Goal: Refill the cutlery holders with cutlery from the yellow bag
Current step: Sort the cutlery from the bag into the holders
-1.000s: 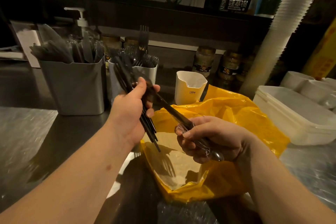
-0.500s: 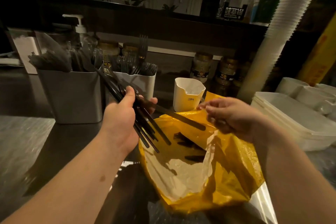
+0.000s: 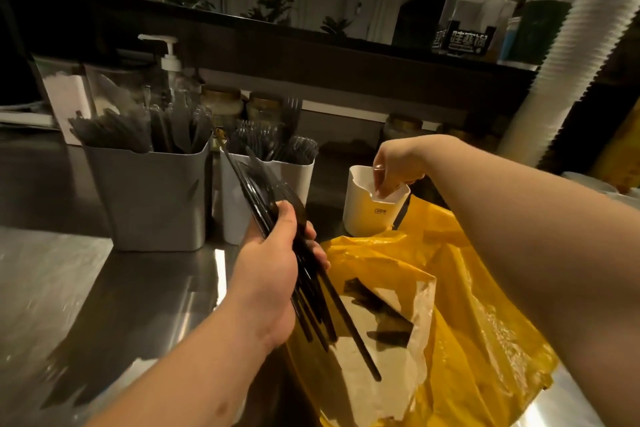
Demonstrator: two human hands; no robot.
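My left hand is shut on a bundle of black cutlery held over the left edge of the open yellow bag. A few black pieces lie inside the bag on its pale lining. My right hand reaches down into the mouth of the small white holder, fingertips pinched together; what they hold is hidden. A grey holder packed with wrapped cutlery stands at the left. Beside it is a white holder full of clear forks.
All of this stands on a steel counter. A pump bottle and jars sit behind the holders under a dark shelf. A tall stack of white cups leans at the right.
My right hand left the bag's rim and moved up and back to the small white holder. The bag's mouth sagged lower. My left hand shifted slightly with its bundle.
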